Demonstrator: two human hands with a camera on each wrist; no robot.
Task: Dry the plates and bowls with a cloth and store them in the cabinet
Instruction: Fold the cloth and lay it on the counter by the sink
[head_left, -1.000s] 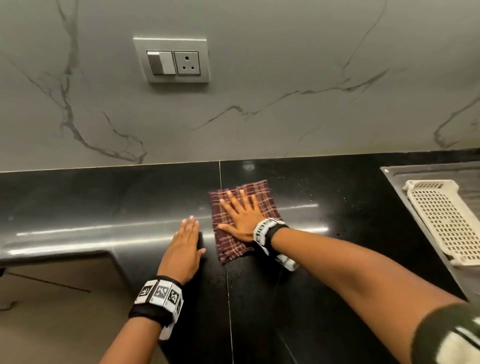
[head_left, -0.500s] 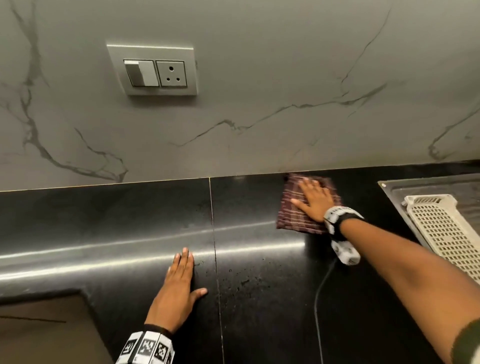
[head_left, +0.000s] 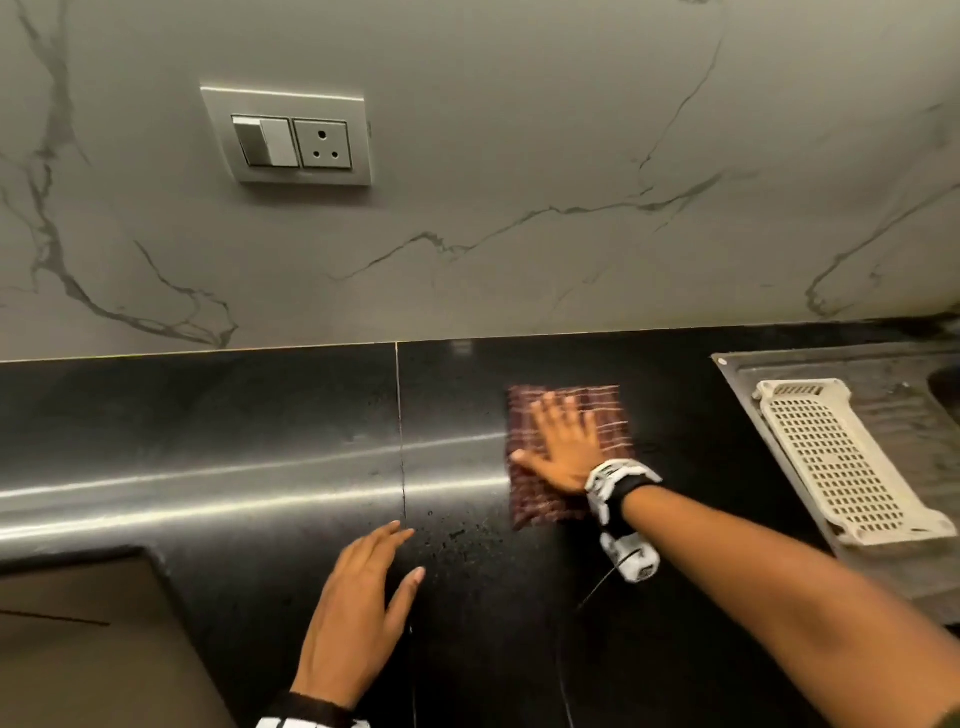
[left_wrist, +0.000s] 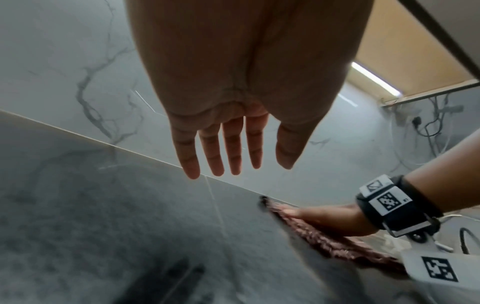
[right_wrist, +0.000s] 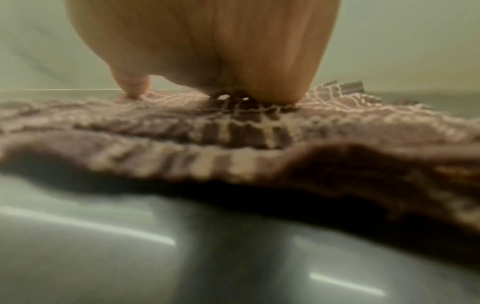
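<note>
A maroon checked cloth (head_left: 613, 415) lies flat on the black counter (head_left: 260, 441), right of the seam. My right hand (head_left: 563, 441) presses on it with fingers spread and straight. The cloth (left_wrist: 332, 240) and that hand (left_wrist: 324, 218) also show low in the left wrist view, and the cloth (right_wrist: 233, 127) fills the right wrist view under the palm (right_wrist: 207, 51). My left hand (head_left: 363, 597) is flat near the counter's front, fingers straight and together, holding nothing; in its own wrist view the left hand (left_wrist: 228, 148) hovers just above the surface. No plates or bowls are in sight.
A cream perforated plastic tray (head_left: 841, 462) lies on the steel drainboard (head_left: 893, 384) at the right. Water droplets (head_left: 457, 535) dot the counter near the seam. A switch and socket plate (head_left: 291, 140) sits on the marble wall. The counter's cut-out edge (head_left: 156, 561) is at the lower left.
My right hand slid the cloth from beside the seam to the right and back, then drew it slightly nearer. My left hand stayed flat near the front, drifting right toward the seam.
</note>
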